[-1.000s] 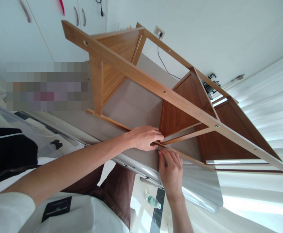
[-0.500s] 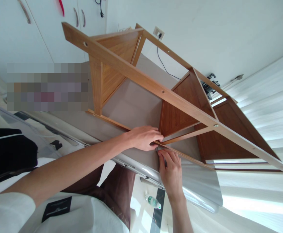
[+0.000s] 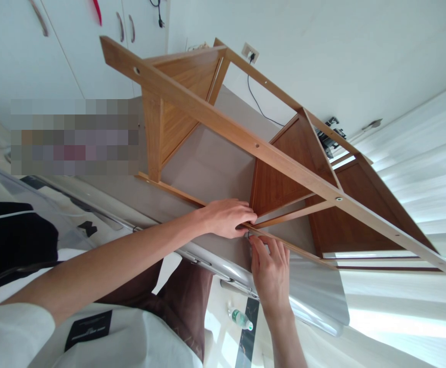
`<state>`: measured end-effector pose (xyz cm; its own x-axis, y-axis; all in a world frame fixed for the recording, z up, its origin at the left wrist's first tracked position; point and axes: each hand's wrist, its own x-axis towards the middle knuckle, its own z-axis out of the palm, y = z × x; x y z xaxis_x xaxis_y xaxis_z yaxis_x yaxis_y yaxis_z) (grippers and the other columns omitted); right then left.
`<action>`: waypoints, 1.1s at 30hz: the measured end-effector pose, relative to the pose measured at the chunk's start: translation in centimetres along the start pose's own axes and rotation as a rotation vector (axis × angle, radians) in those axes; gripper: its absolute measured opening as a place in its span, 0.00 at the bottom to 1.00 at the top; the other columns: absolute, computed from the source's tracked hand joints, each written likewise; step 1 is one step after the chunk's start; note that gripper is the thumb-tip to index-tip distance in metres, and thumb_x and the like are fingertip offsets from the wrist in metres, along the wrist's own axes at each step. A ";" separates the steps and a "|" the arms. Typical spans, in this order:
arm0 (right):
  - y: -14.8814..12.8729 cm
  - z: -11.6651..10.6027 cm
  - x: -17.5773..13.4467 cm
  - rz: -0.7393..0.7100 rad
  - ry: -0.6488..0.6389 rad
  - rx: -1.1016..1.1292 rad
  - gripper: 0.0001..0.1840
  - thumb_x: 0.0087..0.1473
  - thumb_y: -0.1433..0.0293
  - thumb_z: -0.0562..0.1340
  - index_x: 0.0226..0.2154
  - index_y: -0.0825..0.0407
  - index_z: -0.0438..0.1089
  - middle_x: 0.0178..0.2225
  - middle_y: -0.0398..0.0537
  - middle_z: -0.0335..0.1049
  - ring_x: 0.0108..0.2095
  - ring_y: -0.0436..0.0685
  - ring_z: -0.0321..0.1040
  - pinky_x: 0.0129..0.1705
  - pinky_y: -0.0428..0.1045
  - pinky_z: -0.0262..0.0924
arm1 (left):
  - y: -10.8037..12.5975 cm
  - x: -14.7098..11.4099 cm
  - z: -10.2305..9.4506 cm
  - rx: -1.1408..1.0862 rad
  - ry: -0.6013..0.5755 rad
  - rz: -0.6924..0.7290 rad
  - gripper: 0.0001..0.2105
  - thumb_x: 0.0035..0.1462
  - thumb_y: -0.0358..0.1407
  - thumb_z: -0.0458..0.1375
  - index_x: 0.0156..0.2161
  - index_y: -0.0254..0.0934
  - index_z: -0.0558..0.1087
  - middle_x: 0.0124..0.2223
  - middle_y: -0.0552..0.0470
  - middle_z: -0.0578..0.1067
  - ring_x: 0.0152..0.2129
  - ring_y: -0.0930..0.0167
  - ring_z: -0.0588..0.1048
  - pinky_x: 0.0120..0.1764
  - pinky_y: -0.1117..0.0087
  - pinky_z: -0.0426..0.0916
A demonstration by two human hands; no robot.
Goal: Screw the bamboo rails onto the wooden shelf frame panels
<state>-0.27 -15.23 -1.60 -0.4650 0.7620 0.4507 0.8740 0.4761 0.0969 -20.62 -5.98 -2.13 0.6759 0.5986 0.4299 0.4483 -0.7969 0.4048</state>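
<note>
Currently, a wooden frame (image 3: 203,117) with several panels rests on its side on a grey tabletop (image 3: 218,158), running from upper left to lower right. Left hand (image 3: 229,219): reaches in over the lower rail (image 3: 177,191), fingers curled over it, thumb side toward the person, where the rail meets the corner of the middle panel (image 3: 278,186). Grip: closed around the rail at this joint. Right hand (image 3: 271,266): comes up from below, just beside the left hand, thumb and forefinger pinched together at a small dark piece (image 3: 249,234) against the near side of the rail. Too small to identify; whether it enters the wood, cannot tell. A short crossbar (image 3: 294,213) slants from the joint up to the upper long rail, near a metal fastener (image 3: 338,199). Round holes dot that rail.

Surroundings: a black cord (image 3: 259,105) hangs from a wall socket (image 3: 250,52) behind the frame. White curtain (image 3: 406,301) at right; white cabinet doors (image 3: 69,46) at upper left. A clear plastic bottle (image 3: 240,319) lies on the floor below the tabletop's near edge.
</note>
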 end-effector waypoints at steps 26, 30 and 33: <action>0.2 1.7 -0.5 0.190 0.087 0.336 0.07 0.65 0.69 0.60 0.40 0.50 0.74 0.40 0.51 0.72 0.44 0.57 0.68 0.48 0.54 0.64 | 0.1 0.0 -0.2 0.000 -0.001 -0.008 0.03 0.58 0.33 0.61 0.38 0.39 0.72 0.37 0.52 0.77 0.37 0.67 0.76 0.39 0.66 0.68; 0.2 1.9 -0.5 0.190 0.082 0.342 0.07 0.66 0.69 0.59 0.41 0.49 0.74 0.40 0.50 0.73 0.44 0.57 0.68 0.47 0.54 0.64 | 0.1 0.0 -0.1 -0.002 -0.004 -0.009 0.03 0.58 0.33 0.61 0.38 0.39 0.73 0.37 0.52 0.77 0.38 0.67 0.76 0.40 0.67 0.68; 0.2 1.7 -0.5 0.175 0.062 0.350 0.07 0.66 0.70 0.58 0.41 0.49 0.73 0.41 0.49 0.74 0.45 0.57 0.68 0.48 0.53 0.63 | 0.1 0.0 0.0 -0.008 -0.004 -0.014 0.03 0.59 0.33 0.61 0.38 0.39 0.73 0.38 0.51 0.77 0.38 0.67 0.76 0.40 0.67 0.68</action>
<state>-0.08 -14.75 -3.34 -0.2941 0.8223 0.4872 0.8335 0.4701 -0.2903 -20.62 -6.03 -2.07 0.6724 0.6090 0.4207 0.4529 -0.7881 0.4170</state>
